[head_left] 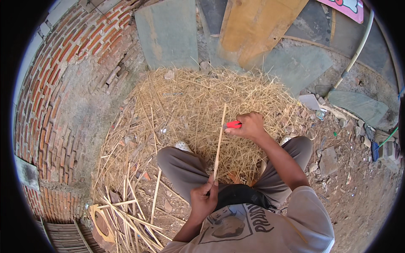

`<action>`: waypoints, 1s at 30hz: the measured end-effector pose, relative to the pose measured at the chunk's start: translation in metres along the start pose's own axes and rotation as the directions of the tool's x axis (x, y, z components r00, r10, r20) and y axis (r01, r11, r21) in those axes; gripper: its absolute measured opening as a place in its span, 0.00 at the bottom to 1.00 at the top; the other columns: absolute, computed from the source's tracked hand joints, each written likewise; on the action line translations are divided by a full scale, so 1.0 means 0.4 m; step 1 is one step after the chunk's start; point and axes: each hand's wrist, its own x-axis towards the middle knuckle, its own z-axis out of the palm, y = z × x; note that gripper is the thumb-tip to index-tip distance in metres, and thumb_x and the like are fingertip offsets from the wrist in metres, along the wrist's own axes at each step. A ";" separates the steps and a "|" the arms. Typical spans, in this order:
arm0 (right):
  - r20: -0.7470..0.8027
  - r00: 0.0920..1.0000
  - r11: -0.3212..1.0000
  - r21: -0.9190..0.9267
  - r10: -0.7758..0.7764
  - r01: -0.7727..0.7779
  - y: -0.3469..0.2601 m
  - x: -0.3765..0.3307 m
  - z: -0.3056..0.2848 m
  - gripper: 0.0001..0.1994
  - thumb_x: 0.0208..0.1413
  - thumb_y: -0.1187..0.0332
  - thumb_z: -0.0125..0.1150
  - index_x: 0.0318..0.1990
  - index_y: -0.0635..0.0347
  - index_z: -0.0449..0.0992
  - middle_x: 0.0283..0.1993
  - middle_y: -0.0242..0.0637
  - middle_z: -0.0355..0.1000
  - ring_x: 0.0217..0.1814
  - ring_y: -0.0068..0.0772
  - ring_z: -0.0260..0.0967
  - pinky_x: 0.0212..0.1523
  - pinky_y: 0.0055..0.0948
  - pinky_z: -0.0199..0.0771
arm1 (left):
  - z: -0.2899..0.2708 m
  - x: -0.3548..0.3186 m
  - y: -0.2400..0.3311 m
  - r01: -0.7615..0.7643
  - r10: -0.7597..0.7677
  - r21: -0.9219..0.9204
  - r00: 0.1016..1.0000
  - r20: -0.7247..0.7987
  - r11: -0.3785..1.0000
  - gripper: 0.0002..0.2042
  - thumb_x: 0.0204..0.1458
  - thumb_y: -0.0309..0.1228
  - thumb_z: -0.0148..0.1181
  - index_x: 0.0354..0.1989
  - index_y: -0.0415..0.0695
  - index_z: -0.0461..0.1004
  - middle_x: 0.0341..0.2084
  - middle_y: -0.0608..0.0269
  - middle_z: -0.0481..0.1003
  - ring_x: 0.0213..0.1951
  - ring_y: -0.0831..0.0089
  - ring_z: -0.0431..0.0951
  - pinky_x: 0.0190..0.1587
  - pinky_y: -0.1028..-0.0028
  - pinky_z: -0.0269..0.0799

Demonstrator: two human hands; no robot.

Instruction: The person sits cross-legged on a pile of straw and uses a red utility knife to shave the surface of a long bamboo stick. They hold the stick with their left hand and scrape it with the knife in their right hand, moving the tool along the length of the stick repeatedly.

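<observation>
A long pale strip of split bamboo or wood stands out from my lap, pointing away from me. Its near end is pinched by my left hand, thumb and fingers closed around it. My right hand is wrapped round a red-handled knife, which meets the strip below its far end. The blade itself is too small to make out. Under the strip, between my bent legs, lies a thick heap of pale shavings.
Several cut strips lie in a loose bundle at lower left. A brick wall rises on the left. Grey and brown boards lean at the back. A pale pole and a blue-headed brush are at right, beside rubble.
</observation>
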 end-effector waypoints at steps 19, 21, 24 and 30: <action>-0.035 0.905 0.901 -0.085 0.424 -0.425 0.081 0.038 -0.048 0.36 0.47 0.27 0.50 0.17 0.56 0.76 0.10 0.37 0.65 0.15 0.40 0.68 0.19 0.38 0.67 | -0.034 -0.069 0.005 0.081 -0.066 -0.093 0.986 0.155 0.992 0.14 0.57 0.23 0.57 0.52 0.37 0.74 0.17 0.80 0.65 0.23 0.92 0.60 0.22 0.85 0.56; -0.046 0.831 0.826 -0.091 0.555 -0.557 0.124 0.071 -0.077 0.38 0.46 0.25 0.49 0.16 0.56 0.76 0.11 0.38 0.67 0.16 0.40 0.70 0.19 0.38 0.68 | -0.024 -0.093 -0.001 0.091 -0.073 -0.132 0.988 0.132 0.987 0.14 0.58 0.24 0.57 0.53 0.38 0.75 0.15 0.79 0.65 0.20 0.92 0.60 0.21 0.85 0.55; 0.089 0.907 0.911 -0.002 0.412 -0.413 0.079 0.037 -0.078 0.39 0.47 0.25 0.47 0.16 0.56 0.76 0.12 0.38 0.68 0.17 0.38 0.70 0.19 0.37 0.69 | -0.031 -0.075 -0.002 0.284 -0.260 -0.310 0.958 0.118 0.907 0.13 0.59 0.27 0.57 0.52 0.41 0.76 0.12 0.77 0.64 0.16 0.91 0.59 0.18 0.85 0.53; 0.116 0.966 0.962 0.172 -0.232 0.211 -0.131 -0.049 -0.030 0.37 0.49 0.27 0.49 0.16 0.55 0.77 0.10 0.31 0.68 0.12 0.27 0.67 0.16 0.31 0.68 | -0.045 -0.009 -0.039 0.329 -0.336 -0.507 0.938 0.082 0.796 0.13 0.61 0.32 0.55 0.52 0.44 0.76 0.09 0.74 0.63 0.11 0.88 0.58 0.13 0.84 0.50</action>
